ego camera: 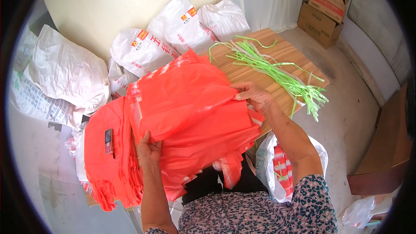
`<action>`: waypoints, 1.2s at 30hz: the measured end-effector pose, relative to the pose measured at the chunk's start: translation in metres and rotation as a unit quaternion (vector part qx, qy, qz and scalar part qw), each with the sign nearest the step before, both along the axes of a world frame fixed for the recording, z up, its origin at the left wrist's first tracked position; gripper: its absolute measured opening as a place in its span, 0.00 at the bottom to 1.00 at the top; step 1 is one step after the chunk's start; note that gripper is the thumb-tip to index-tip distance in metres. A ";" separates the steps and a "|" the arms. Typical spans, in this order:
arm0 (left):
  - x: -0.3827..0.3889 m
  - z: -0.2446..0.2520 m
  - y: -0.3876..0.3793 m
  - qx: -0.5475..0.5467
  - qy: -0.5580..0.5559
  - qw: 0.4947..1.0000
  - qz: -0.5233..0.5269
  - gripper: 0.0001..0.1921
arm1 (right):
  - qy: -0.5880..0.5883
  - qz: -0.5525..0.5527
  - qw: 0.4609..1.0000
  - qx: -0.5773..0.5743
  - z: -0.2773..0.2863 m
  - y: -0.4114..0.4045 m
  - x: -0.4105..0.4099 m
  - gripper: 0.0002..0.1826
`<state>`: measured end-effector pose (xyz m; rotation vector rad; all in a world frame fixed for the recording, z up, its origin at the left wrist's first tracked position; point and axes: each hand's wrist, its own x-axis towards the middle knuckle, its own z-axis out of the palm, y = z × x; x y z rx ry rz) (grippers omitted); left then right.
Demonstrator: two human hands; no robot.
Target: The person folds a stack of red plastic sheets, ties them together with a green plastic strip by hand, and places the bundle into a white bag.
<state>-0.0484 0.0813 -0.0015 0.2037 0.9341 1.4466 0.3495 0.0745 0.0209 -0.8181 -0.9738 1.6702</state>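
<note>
A thick pile of red plastic bags (195, 104) lies before me on a wooden table (260, 50). My left hand (149, 148) pinches the near left edge of the top bag between thumb and fingers. At the right side of the same bag, my right hand (252, 95) grips its edge. Between the hands the sheet is slightly lifted and creased. A second stack of red bags (97, 130) is on the left, with a keypad mobile phone (109, 141) lying on it. Green and clear plastic strips (279, 74) lie bundled on the table beyond my right hand.
Full white woven sacks (70, 68) stand behind and left of the table. A white sack (266, 156) holding red-and-white striped bundles stands by my right forearm. Cardboard boxes (320, 22) are stacked at the back right. A clear plastic bag (359, 213) lies at lower right.
</note>
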 end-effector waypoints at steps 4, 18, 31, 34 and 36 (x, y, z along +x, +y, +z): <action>-0.003 0.001 0.003 -0.013 -0.003 1.000 -0.009 0.13 | 0.014 -0.027 0.999 -0.039 0.014 -0.002 0.000 0.27; -0.002 0.001 -0.001 0.005 -0.001 1.000 -0.019 0.13 | -0.183 -0.145 0.972 -0.017 -0.009 0.005 0.002 0.25; 0.007 0.008 -0.004 0.007 0.010 1.000 -0.021 0.13 | -0.312 -0.178 0.920 0.159 -0.007 -0.027 -0.002 0.13; 0.003 0.007 -0.005 -0.004 0.020 1.000 -0.008 0.12 | -0.362 -0.212 0.867 0.268 0.006 -0.036 -0.015 0.15; 0.000 0.005 -0.004 0.003 0.015 1.000 -0.022 0.11 | -0.406 -0.223 0.833 0.301 0.005 -0.036 -0.013 0.16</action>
